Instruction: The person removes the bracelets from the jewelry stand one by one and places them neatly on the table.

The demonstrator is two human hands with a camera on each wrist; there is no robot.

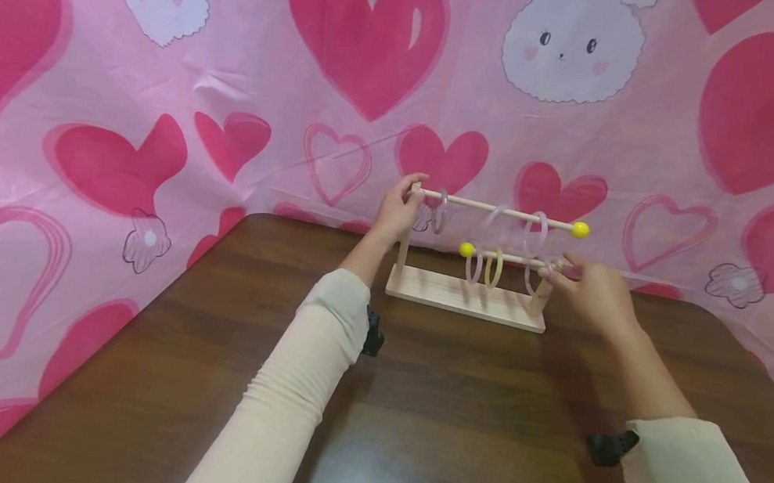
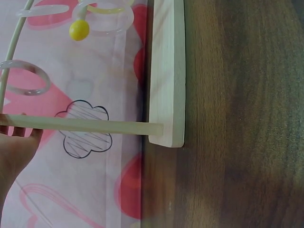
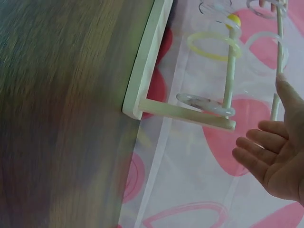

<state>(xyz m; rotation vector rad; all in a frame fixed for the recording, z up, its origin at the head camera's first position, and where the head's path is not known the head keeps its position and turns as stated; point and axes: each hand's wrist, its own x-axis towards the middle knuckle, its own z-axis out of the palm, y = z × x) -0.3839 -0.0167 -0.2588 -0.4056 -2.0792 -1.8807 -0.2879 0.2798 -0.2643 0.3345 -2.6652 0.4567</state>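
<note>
Heart-print cloth hangs behind; brown table bears the 2-rod wooden stand, prob. light, stiff, best held by base or uprights. L hand grips L upright's top; R hand, fingers loose, is empty nr R upright. Rings on rods look slick plastic; yellow ball ends could block sliding off.

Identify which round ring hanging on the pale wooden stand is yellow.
The yellow round ring on the lower pale wooden rod, between two pale translucent rings; no other ring on the stand looks yellow.
</note>
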